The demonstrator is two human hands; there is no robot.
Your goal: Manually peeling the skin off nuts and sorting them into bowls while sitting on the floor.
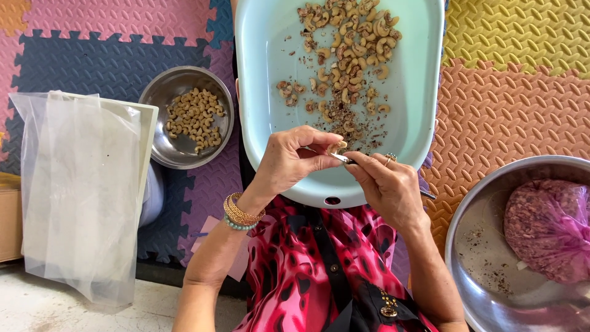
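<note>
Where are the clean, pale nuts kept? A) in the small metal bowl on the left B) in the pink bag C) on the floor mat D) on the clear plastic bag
A: the small metal bowl on the left holds a heap of pale peeled nuts, while the pale blue tub holds nuts mixed with brown skins.

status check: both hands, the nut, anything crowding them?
Left hand pinches a cashew. Right hand holds a small blade against it. Both over the pale blue tub; nothing crowding them.
</note>
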